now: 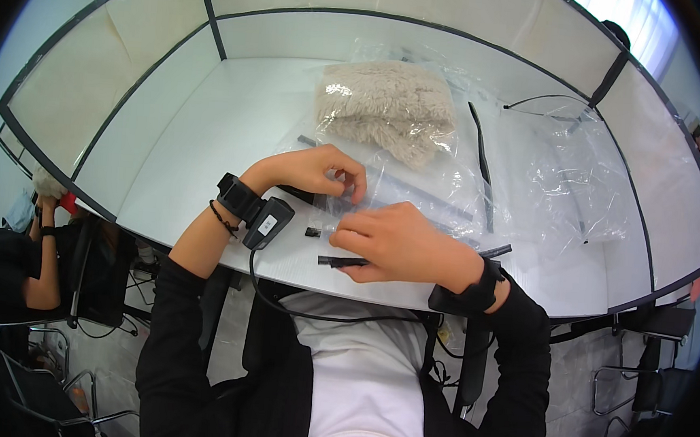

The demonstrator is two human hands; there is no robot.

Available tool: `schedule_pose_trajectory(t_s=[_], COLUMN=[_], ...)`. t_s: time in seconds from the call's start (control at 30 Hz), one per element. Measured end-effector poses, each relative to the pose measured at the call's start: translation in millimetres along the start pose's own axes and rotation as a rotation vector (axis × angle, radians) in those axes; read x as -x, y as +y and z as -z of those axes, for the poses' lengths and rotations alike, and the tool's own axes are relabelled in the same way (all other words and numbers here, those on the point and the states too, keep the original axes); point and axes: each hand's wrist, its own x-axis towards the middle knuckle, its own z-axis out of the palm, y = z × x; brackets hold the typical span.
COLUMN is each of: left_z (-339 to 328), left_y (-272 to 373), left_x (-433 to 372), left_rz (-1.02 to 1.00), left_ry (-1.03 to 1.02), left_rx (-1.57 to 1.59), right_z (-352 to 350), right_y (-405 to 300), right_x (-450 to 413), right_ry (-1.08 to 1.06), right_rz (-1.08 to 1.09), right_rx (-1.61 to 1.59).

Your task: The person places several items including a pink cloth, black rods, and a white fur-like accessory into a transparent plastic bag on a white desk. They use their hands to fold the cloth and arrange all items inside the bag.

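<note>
A folded beige fluffy fabric item [388,102] lies in a clear plastic bag [456,183] on the white table. My left hand [323,171], with bent fingers, is over the bag's near left part. Closer to me, my right hand [391,239] is curled above a black strip [341,262] near the table's front edge; whether it grips the strip or the bag film cannot be told. A small black piece [313,232] lies left of the right hand. A long black strip [482,161] lies right of the fluffy item. Wrist devices with a cable sit on both wrists.
White panels with black edging [328,11] surround the table's back and sides. Another clear plastic bag [572,179] lies at the right, with a thin black strip by it. A black cable [343,319] runs between my wrists. A co-worker [12,256] sits at the left; chairs stand at both sides.
</note>
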Motion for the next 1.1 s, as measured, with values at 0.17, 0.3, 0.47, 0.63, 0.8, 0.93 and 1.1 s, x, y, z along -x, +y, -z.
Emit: schedule_pose_trajectory(t_s=[0.17, 0.3, 0.47, 0.63, 0.8, 0.93, 1.1], left_z=[-0.4, 7.0, 42.5, 12.5, 6.2, 0.5, -11.4], left_y=[0.3, 12.3, 29.0, -46.3, -57.4, -38.2, -3.5], left_x=[-3.1, -17.9, -64.5, -133.2, -127.0, -118.1, -72.4], left_rz=[0.012, -0.206, -0.406, -0.412, -0.363, -0.26, -0.286], left_ry=[0.036, 0.412, 0.608, 0.535, 0.45, 0.342, -0.141], left_rx=[-0.07, -0.161, -0.738, -0.978, -1.335, -1.298, -0.497], right_z=[-22.7, -18.9, -19.0, -20.1, -19.3, -16.8, 1.9], right_y=[4.5, 0.7, 1.1, 0.1, 1.5, 0.6, 6.8], right_x=[6.7, 3.2, 2.9, 3.5, 5.7, 8.7, 14.1], right_ry=[-0.052, -0.036, -0.013, -0.003, 0.034, 0.101, 0.258], right_rz=[-0.005, -0.004, 0.056, 0.107, 0.133, 0.136, -0.028], right_rx=[-0.065, -0.093, -0.095, -0.031, 0.031, 0.096, 0.087])
